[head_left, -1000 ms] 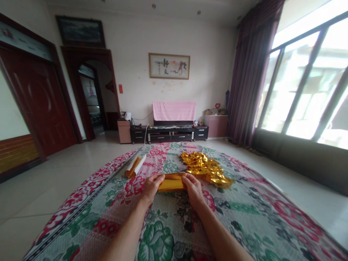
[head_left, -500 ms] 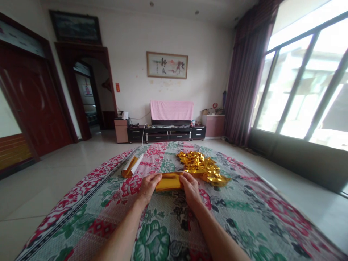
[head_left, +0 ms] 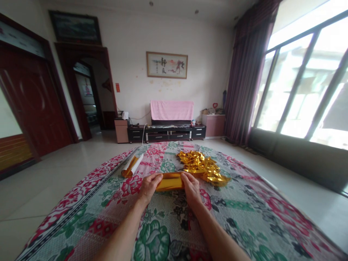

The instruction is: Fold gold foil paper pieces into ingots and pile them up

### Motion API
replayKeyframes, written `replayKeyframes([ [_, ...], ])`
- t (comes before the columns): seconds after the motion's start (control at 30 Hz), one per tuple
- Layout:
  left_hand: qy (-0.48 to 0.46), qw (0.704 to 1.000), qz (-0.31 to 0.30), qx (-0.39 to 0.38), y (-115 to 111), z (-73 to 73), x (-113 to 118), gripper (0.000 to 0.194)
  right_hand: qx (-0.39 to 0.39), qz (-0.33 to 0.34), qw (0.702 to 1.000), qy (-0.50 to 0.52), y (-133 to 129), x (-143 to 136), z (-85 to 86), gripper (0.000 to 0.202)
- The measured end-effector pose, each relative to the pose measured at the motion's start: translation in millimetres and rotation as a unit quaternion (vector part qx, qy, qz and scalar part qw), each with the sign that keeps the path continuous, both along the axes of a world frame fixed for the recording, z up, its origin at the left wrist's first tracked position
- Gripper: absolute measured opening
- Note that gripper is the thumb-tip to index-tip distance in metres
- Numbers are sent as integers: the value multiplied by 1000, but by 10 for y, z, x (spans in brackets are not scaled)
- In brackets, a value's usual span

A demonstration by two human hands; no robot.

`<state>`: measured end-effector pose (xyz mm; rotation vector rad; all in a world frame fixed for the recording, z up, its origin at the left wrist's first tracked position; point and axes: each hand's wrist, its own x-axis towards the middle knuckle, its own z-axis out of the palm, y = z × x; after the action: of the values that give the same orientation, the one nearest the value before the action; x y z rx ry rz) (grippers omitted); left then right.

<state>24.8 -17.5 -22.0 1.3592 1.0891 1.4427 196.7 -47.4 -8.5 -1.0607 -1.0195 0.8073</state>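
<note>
A sheet of shiny gold foil paper (head_left: 171, 182) stretches between my hands, its upper edge folded or curled over. My left hand (head_left: 149, 187) pinches its left end between thumb and fingers. At the other end, my right hand (head_left: 191, 187) grips the foil the same way. Just beyond my right hand lies a pile of folded gold foil pieces (head_left: 199, 165), crumpled-looking and pointed at the ends. To the left, a curled stack of gold foil sheets with a white backing (head_left: 133, 165) rests on the cloth.
The flowered cloth (head_left: 154, 239) covers a broad rounded surface under my arms. Past its far edge stand a low black cabinet (head_left: 168, 136) and a pink towel (head_left: 172, 110) draped over something. Tall windows (head_left: 296, 83) and a purple curtain (head_left: 241, 79) are on the right.
The foil looks slightly flatter and wider between my hands, its folded edge pulled straighter. Both hands keep nearly the same place and grip.
</note>
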Motion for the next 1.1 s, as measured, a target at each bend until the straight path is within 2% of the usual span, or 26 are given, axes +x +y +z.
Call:
replayKeyframes([
  [0.13, 8, 1000, -4, 1, 11, -5, -1, 33, -1, -8, 1000, -10, -12, -9, 16, 35],
  [0.43, -42, 999, 15, -18, -16, 45, -11, 29, 0, -14, 1000, -5, 20, -5, -24, 39],
  [0.77, -41, 999, 22, -8, 35, -23, -22, 32, -4, -12, 1000, 1, 18, -14, -11, 38],
  [1.1, -41, 999, 28, -12, 13, 2, -8, 31, 0, -16, 1000, 4, 22, -16, -21, 38],
])
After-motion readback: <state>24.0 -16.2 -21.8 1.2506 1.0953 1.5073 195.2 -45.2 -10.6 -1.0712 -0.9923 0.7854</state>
